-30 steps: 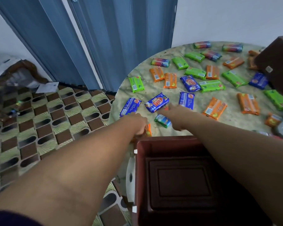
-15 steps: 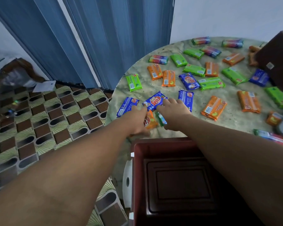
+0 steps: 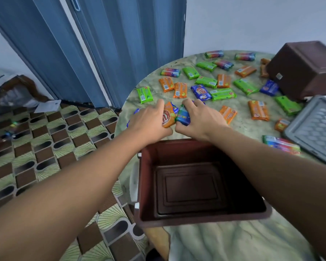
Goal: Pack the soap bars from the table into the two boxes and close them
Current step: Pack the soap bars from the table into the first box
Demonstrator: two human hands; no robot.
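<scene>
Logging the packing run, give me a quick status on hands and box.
Left hand shut on orange soap bar. Right hand shut on teal soap bar. Open brown box empty, just below hands. Nothing blocking.

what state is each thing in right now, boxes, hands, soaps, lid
near box: open, empty
far box: tipped, its opening not in view
grey lid: off, lying on the table
left hand: closed on an orange soap bar
right hand: closed on a blue-green soap bar
other soap bars: loose on the table, unpacked
</scene>
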